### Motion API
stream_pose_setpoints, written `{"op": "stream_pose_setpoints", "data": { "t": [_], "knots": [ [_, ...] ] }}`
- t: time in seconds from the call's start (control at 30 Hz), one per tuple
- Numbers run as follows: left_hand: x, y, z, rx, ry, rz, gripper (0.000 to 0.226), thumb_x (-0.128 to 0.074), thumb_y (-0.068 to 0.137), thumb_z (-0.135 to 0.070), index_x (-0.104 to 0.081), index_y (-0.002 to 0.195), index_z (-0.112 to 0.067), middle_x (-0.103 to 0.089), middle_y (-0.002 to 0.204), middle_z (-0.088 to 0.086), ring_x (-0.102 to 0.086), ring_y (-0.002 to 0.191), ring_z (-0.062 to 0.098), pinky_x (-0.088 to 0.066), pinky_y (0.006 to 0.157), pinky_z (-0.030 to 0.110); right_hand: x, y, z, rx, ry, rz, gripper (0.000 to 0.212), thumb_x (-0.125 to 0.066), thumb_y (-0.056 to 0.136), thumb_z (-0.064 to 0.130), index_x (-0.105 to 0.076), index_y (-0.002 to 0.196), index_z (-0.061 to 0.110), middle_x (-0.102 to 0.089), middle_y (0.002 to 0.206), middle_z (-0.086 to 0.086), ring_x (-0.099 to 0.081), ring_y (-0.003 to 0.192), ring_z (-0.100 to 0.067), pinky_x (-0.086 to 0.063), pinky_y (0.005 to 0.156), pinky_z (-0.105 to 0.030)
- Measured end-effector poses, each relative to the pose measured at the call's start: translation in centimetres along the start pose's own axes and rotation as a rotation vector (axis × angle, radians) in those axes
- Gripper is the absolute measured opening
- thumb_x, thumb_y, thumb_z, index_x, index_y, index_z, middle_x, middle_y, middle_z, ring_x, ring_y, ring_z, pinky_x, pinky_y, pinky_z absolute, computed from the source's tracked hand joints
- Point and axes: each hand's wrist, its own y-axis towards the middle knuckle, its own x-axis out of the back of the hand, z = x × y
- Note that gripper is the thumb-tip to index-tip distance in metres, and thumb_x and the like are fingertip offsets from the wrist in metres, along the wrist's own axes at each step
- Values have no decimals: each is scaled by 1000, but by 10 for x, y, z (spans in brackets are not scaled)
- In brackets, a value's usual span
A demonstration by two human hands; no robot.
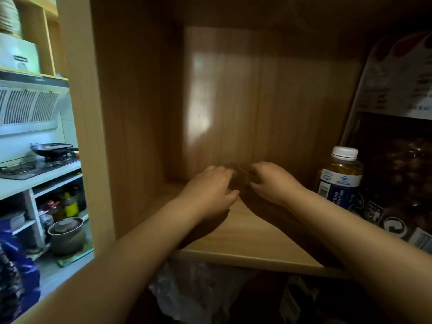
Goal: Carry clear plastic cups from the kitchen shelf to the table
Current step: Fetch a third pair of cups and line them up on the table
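Both my arms reach deep into a wooden shelf compartment (pixel 245 232). My left hand (pixel 210 190) and my right hand (pixel 271 181) curl toward each other near the back wall. Between their fingers sits a small, blurred, see-through thing, probably clear plastic cups (pixel 240 176). Both hands seem to touch it, fingers bent around its sides. Its shape and number are too dim to make out.
A yellow-liquid bottle (pixel 339 176) with a white cap stands on the shelf to the right, beside dark bags (pixel 402 183). Left of the cabinet wall (pixel 86 136) are a stove with a wok (pixel 52 149), a range hood and low racks with pots. Plastic wrap lies under the shelf.
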Motion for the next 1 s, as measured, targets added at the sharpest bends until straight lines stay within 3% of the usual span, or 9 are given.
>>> {"op": "stream_pose_setpoints", "data": {
  "t": [0.2,0.53,0.73,1.0],
  "knots": [
    [-5,3,3,-20,-20,-33,42,-57,86,-27,-48,127,-23,-55,126,-2,-43,117,15,-39,94,30,8,-9,2,15,30,-42,21,-55,87,28,-63,102,16,-61,96,-2,-57,85,-17,-52,74,-38],
    [5,-19,-2,-94,-89,-48,21,-55,86,-27,-61,107,-26,-61,99,-6,-48,98,10,-47,83,33,28,-49,19,145,0,-137,12,-57,86,29,-62,93,20,-55,88,7,-47,85,-10,-42,68,-24],
    [26,-42,-3,-171,-17,-120,9,-52,89,-33,-56,83,-29,-52,82,-11,-42,83,7,-33,67,22,43,-73,42,209,-2,-184,11,-54,86,31,-60,87,22,-52,83,9,-44,79,-7,-40,62,-20],
    [54,-87,6,-166,-1,-172,14,-48,90,-38,-55,82,-30,-47,75,-15,-39,75,1,-27,58,16,49,-94,83,242,62,-258,11,-48,84,33,-56,88,28,-49,83,15,-45,79,-4,-37,59,-16]
  ]
}}
